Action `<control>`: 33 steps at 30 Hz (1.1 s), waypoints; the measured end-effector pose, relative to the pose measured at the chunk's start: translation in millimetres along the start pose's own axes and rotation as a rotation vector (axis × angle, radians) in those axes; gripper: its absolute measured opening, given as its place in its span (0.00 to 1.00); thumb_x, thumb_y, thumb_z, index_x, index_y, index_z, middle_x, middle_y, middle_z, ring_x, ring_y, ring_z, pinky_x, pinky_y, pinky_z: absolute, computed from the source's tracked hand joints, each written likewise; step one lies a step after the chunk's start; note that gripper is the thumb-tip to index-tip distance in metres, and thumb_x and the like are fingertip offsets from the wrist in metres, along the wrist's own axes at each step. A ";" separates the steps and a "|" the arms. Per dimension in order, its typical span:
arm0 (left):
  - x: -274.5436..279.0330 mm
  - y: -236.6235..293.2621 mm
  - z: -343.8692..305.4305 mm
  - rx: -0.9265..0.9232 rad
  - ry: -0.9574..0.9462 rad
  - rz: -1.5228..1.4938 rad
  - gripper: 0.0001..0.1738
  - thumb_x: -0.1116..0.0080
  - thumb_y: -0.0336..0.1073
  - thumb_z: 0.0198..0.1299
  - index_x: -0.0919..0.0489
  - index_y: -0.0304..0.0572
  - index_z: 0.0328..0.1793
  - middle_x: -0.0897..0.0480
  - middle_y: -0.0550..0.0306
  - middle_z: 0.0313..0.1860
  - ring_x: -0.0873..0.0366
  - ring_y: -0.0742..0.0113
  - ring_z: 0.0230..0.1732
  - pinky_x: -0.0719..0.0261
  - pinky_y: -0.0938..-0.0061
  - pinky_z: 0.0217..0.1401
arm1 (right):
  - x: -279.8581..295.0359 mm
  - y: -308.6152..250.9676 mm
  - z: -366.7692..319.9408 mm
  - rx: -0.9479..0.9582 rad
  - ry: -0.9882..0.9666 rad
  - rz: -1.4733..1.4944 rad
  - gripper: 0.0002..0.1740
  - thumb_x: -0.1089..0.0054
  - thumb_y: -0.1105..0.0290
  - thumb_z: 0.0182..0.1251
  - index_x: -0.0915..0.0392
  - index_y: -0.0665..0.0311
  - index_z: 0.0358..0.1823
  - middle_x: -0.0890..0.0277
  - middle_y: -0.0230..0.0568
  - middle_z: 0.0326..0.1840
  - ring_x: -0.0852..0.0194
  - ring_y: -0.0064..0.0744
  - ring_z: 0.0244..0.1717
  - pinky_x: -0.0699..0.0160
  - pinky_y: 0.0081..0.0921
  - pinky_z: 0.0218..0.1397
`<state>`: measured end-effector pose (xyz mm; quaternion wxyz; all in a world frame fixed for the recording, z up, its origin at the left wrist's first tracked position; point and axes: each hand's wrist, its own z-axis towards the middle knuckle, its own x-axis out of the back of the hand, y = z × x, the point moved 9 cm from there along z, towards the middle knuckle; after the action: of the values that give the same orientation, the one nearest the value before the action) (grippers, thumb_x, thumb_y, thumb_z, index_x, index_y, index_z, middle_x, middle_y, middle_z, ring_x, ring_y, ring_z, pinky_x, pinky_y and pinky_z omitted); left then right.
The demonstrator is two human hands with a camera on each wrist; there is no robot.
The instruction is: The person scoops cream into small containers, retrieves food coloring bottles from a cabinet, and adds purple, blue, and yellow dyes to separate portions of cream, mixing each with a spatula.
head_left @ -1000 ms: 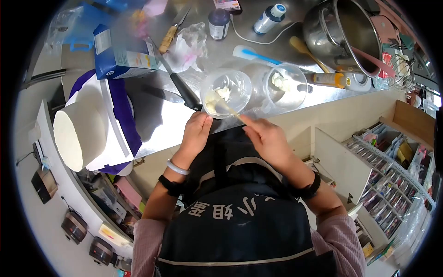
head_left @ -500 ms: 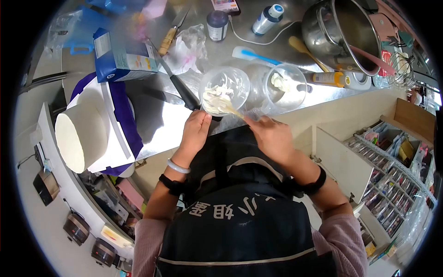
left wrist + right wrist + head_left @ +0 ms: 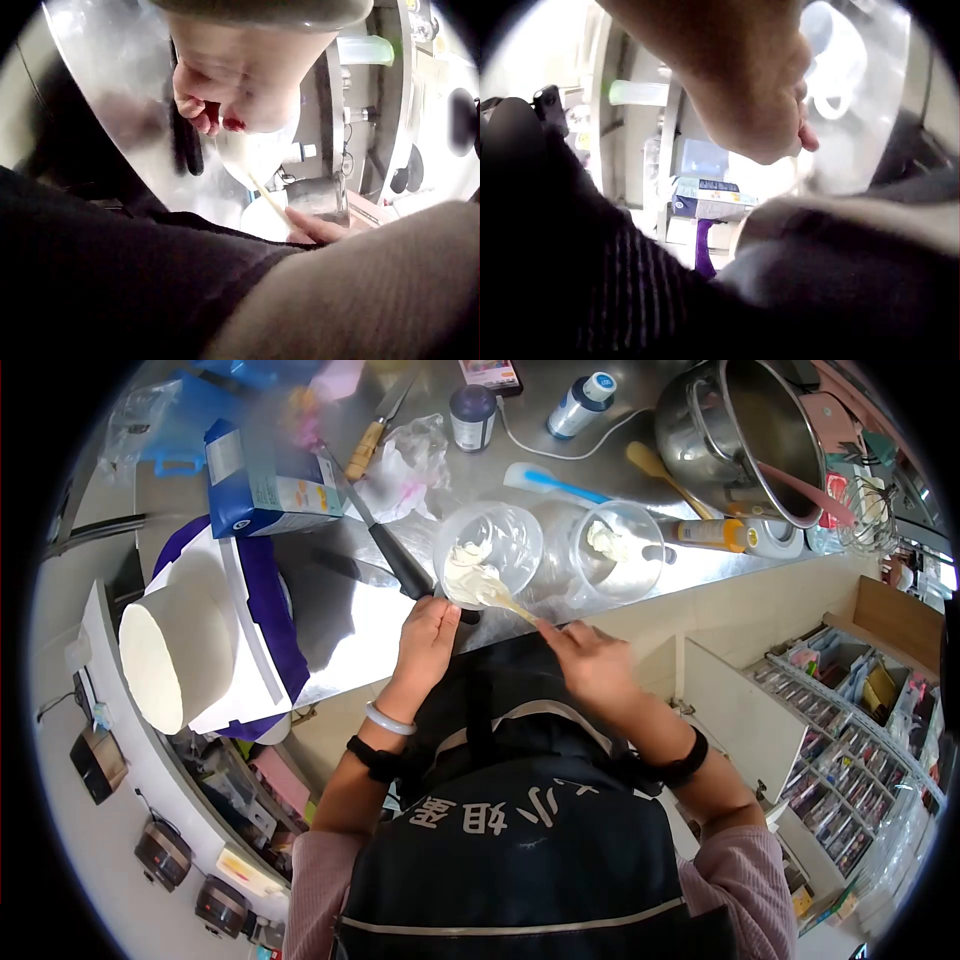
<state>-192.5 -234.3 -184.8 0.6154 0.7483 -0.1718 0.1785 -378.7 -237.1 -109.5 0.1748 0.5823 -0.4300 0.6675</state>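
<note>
My left hand point(image 3: 428, 645) holds a clear plastic bowl point(image 3: 525, 540) at its near left rim, by the counter's front edge. White cream point(image 3: 470, 572) lies inside, heaped toward the near left side. A thin pale wooden stick point(image 3: 516, 607) is pinched in my right hand point(image 3: 597, 665), slanting down over the near rim with its far end in the cream. The left wrist view shows the stick point(image 3: 268, 198) running from the right fingertips to the bowl. Just right of the bowl stands a second clear container point(image 3: 642, 572) with a dab of cream.
A black-handled knife point(image 3: 397, 558) lies left of the bowl, beside a blue carton point(image 3: 262, 488). Farther left is a tall white cylindrical block point(image 3: 185, 655). Behind are a blue spatula point(image 3: 565, 484), two bottles and crumpled plastic; a steel pot point(image 3: 700, 435) stands right.
The stick has worked through the cream, which has gathered into a larger mound at the bowl's near side. My right hand has shifted slightly right; my left hand stays at the rim.
</note>
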 end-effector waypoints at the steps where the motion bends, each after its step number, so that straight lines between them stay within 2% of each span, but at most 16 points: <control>1: 1.2 -0.7 2.1 0.000 0.004 -0.004 0.13 0.52 0.36 0.66 0.26 0.32 0.33 0.27 0.43 0.28 0.29 0.45 0.34 0.30 0.60 0.39 | 2.4 3.8 -0.3 0.003 -0.002 -0.004 0.15 0.47 0.70 0.65 0.25 0.60 0.53 0.23 0.44 0.30 0.23 0.44 0.24 0.24 0.34 0.29; 3: 2.5 3.7 2.6 -0.060 -0.010 0.059 0.13 0.52 0.36 0.66 0.25 0.32 0.34 0.27 0.44 0.28 0.28 0.45 0.34 0.30 0.61 0.39 | 14.0 30.5 -3.5 -0.235 0.111 0.273 0.16 0.48 0.70 0.65 0.25 0.60 0.54 0.24 0.43 0.28 0.23 0.43 0.24 0.25 0.34 0.26; 4: 1.0 3.4 0.9 -0.059 -0.011 0.060 0.13 0.52 0.36 0.66 0.25 0.32 0.34 0.27 0.44 0.28 0.28 0.45 0.34 0.30 0.61 0.39 | 3.9 36.5 -4.5 -0.329 -0.009 0.337 0.16 0.48 0.68 0.66 0.27 0.61 0.55 0.24 0.44 0.28 0.23 0.43 0.25 0.25 0.37 0.25; 7: -5.7 5.4 0.8 -0.056 -0.005 0.066 0.13 0.52 0.36 0.66 0.25 0.32 0.34 0.26 0.44 0.28 0.27 0.46 0.34 0.29 0.62 0.40 | -8.3 2.3 -1.5 -0.145 0.038 0.313 0.18 0.48 0.68 0.65 0.28 0.62 0.56 0.25 0.44 0.27 0.24 0.44 0.24 0.26 0.37 0.25; 12: -12.6 -18.1 0.8 0.131 -0.029 -0.143 0.16 0.52 0.39 0.68 0.26 0.32 0.33 0.26 0.46 0.29 0.27 0.52 0.32 0.29 0.66 0.38 | 21.0 -16.5 -6.1 -0.047 -0.125 0.072 0.20 0.45 0.71 0.62 0.27 0.62 0.56 0.29 0.39 0.25 0.24 0.39 0.27 0.25 0.33 0.26; 14: -14.7 -25.8 0.2 0.191 -0.059 -0.200 0.17 0.52 0.40 0.68 0.26 0.33 0.31 0.26 0.48 0.27 0.27 0.56 0.28 0.29 0.68 0.35 | 57.3 -3.9 -12.4 -0.075 -0.088 0.185 0.20 0.44 0.73 0.61 0.26 0.62 0.56 0.28 0.39 0.25 0.25 0.38 0.26 0.25 0.30 0.27; 16: -33.0 -34.0 -2.2 0.405 -0.240 -0.469 0.15 0.51 0.42 0.68 0.27 0.36 0.38 0.27 0.54 0.24 0.30 0.68 0.22 0.31 0.74 0.29 | 83.9 7.9 -17.4 -0.098 -0.052 0.287 0.20 0.42 0.75 0.60 0.26 0.63 0.56 0.27 0.39 0.25 0.26 0.37 0.24 0.25 0.27 0.27; 19: -26.4 -18.4 1.5 0.427 -0.241 -0.480 0.14 0.50 0.42 0.67 0.30 0.38 0.48 0.27 0.59 0.23 0.33 0.75 0.19 0.34 0.78 0.25 | 100.1 33.5 -30.2 -0.288 0.047 0.507 0.20 0.42 0.79 0.61 0.25 0.64 0.56 0.24 0.37 0.25 0.28 0.29 0.21 0.27 0.21 0.28; 20: -16.5 -18.0 5.5 0.389 -0.275 -0.239 0.21 0.47 0.42 0.65 0.36 0.38 0.56 0.27 0.59 0.23 0.32 0.74 0.20 0.34 0.78 0.25 | 97.9 45.5 -36.1 -0.357 0.104 0.658 0.19 0.42 0.79 0.62 0.25 0.66 0.56 0.23 0.36 0.25 0.29 0.24 0.22 0.28 0.20 0.28; 21: 10.4 9.6 11.0 0.104 -0.087 -0.029 0.21 0.41 0.40 0.61 0.33 0.38 0.55 0.27 0.59 0.23 0.32 0.74 0.20 0.34 0.78 0.25 | 98.2 57.4 -41.0 -0.422 0.167 0.807 0.18 0.43 0.78 0.63 0.25 0.67 0.56 0.23 0.35 0.25 0.31 0.20 0.22 0.30 0.18 0.29; 23: 43.8 48.0 23.1 -0.021 0.056 0.168 0.22 0.38 0.37 0.57 0.30 0.38 0.55 0.27 0.59 0.23 0.31 0.73 0.22 0.34 0.79 0.25 | 102.1 67.4 -45.4 -0.460 0.195 0.878 0.17 0.46 0.77 0.67 0.26 0.70 0.57 0.22 0.36 0.26 0.34 0.13 0.23 0.32 0.16 0.26; 25: 42.0 75.1 47.7 0.046 -0.069 0.021 0.20 0.37 0.35 0.56 0.27 0.39 0.53 0.25 0.58 0.26 0.29 0.73 0.24 0.33 0.79 0.26 | 88.6 83.5 -57.5 -0.627 0.214 1.186 0.17 0.50 0.75 0.70 0.27 0.70 0.58 0.22 0.38 0.27 0.38 0.12 0.20 0.37 0.12 0.24; 26: 39.4 106.1 65.5 -0.132 -0.008 0.015 0.22 0.37 0.34 0.56 0.27 0.40 0.56 0.22 0.55 0.34 0.25 0.70 0.31 0.32 0.79 0.27 | 87.2 88.7 -57.7 -0.624 0.217 1.185 0.17 0.50 0.75 0.70 0.27 0.70 0.58 0.22 0.38 0.27 0.38 0.12 0.20 0.37 0.12 0.24; 28: 18.4 134.6 107.5 -0.198 -0.029 -0.010 0.29 0.38 0.34 0.56 0.32 0.40 0.64 0.22 0.46 0.48 0.22 0.61 0.47 0.26 0.76 0.35 | 89.8 95.7 -57.6 -0.526 0.294 1.286 0.17 0.54 0.72 0.73 0.28 0.70 0.59 0.22 0.39 0.28 0.41 0.11 0.19 0.40 0.10 0.23; 30: -10.8 135.3 157.5 -0.179 0.011 -0.046 0.36 0.39 0.33 0.57 0.40 0.40 0.72 0.27 0.47 0.61 0.28 0.63 0.59 0.26 0.75 0.47 | 87.6 104.1 -63.7 -0.535 0.287 1.310 0.17 0.54 0.72 0.73 0.29 0.70 0.59 0.22 0.39 0.28 0.41 0.12 0.19 0.40 0.10 0.22; 33: -45.9 121.6 224.6 -0.204 0.041 0.143 0.43 0.37 0.35 0.55 0.46 0.38 0.74 0.31 0.44 0.66 0.31 0.56 0.63 0.26 0.70 0.53 | 84.9 113.4 -72.2 -0.566 0.253 1.328 0.17 0.53 0.71 0.73 0.29 0.70 0.60 0.22 0.39 0.28 0.41 0.12 0.18 0.40 0.10 0.22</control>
<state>-278.2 -475.6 -142.4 0.6774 0.6638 -0.2292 0.2190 -529.4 -268.2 -69.4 -0.0744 0.0500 -0.8249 0.5581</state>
